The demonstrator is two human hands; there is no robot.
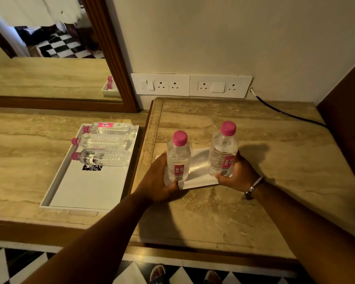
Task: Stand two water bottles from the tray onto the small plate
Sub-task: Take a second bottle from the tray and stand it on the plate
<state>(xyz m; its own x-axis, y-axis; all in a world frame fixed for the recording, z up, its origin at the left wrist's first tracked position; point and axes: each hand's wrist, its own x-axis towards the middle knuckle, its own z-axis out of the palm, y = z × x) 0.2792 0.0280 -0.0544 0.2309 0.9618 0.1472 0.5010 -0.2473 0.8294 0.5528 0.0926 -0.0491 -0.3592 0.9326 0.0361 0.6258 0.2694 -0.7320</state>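
Two clear water bottles with pink caps stand upright over a small white rectangular plate (pixel 199 171) on the marble counter. My left hand (pixel 158 181) grips the left bottle (pixel 178 158) low on its body. My right hand (pixel 236 173) grips the right bottle (pixel 223 150) near its base. Both bottle bottoms are hidden by my fingers, so contact with the plate is unclear. A white tray (pixel 86 189) lies to the left, with three more bottles (pixel 105 144) lying on their sides at its far end.
A wall panel of switches and sockets (pixel 190 85) sits behind the counter, with a black cable (pixel 285 113) running to the right. A wood-framed mirror (pixel 115 50) stands at the back left. A dark wooden panel (pixel 348 111) borders the right side.
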